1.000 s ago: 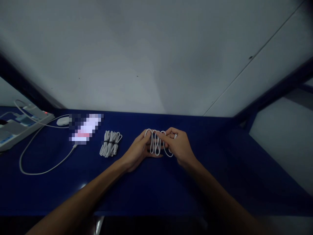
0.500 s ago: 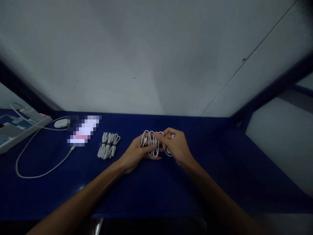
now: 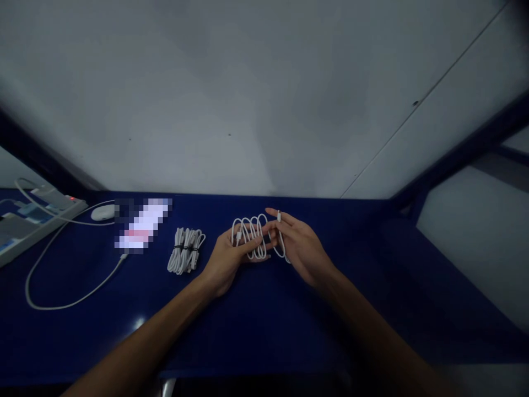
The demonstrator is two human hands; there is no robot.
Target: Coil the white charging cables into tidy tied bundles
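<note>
A white charging cable lies in several loose loops across the fingers of my left hand, whose thumb presses down on it. One plug of the cable shows near the base of those fingers. My right hand pinches the other end, with its small plug pointing up between thumb and fingers. A short length of cable hangs below that pinch. To the left, several white cables bundled with black ties rest on the blue table.
A phone, blurred out, lies at the left with a white cable plugged in. Beside it sits a small white rounded case. A power strip with a red light stands at the far left. A pale wall rises behind the table.
My right hand has shifted from the loops to the cable's end, and its plug now shows upright. The loops in my left hand are spread wider. The view has tilted slightly.
</note>
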